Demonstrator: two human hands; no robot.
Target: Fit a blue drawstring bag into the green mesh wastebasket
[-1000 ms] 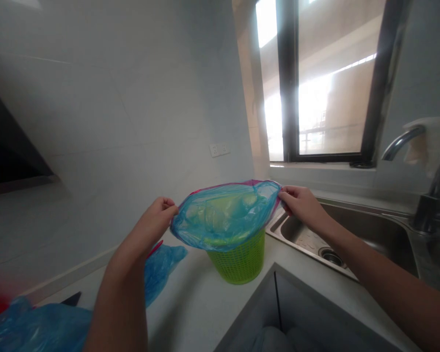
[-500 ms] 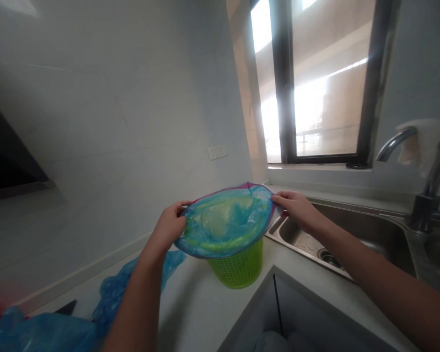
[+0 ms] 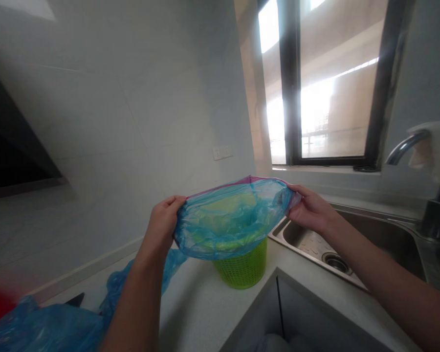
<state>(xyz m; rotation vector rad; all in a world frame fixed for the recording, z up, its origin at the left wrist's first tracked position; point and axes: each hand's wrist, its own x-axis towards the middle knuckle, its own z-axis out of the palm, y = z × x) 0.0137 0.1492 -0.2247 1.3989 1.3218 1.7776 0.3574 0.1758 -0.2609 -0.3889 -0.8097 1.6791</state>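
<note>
In the head view, the person's two hands hold a blue plastic bag [image 3: 231, 220] stretched open between them, above a green basket [image 3: 244, 268]. The left hand [image 3: 164, 226] grips the bag's rim at its left edge, fingers curled over the plastic and pinching it against the thumb. The right hand [image 3: 310, 210] does the same at the right edge, fingers folded around a bunched bit of rim that carries a pink band. So the bag lies directly between the hands, touching both, with its mouth pulled wide and tilted, the right side higher than the left.

The bag's lower part sags down over the basket's top; the green rim shows through the thin blue film, and the near side of the bag overhangs the basket's upper wall. The basket stands upright on the pale bench [image 3: 201, 313], near the inner corner of its front edge.

Just right of the basket a steel sink [image 3: 315, 244] is set into the bench, below the right wrist, with a tap [image 3: 430, 195] at the far right. More blue plastic [image 3: 47, 327] lies crumpled on the bench under and left of the left forearm. A window [image 3: 330, 83] stands behind the right hand, and a wall socket [image 3: 222, 152] sits on the tiled wall above the bag.
</note>
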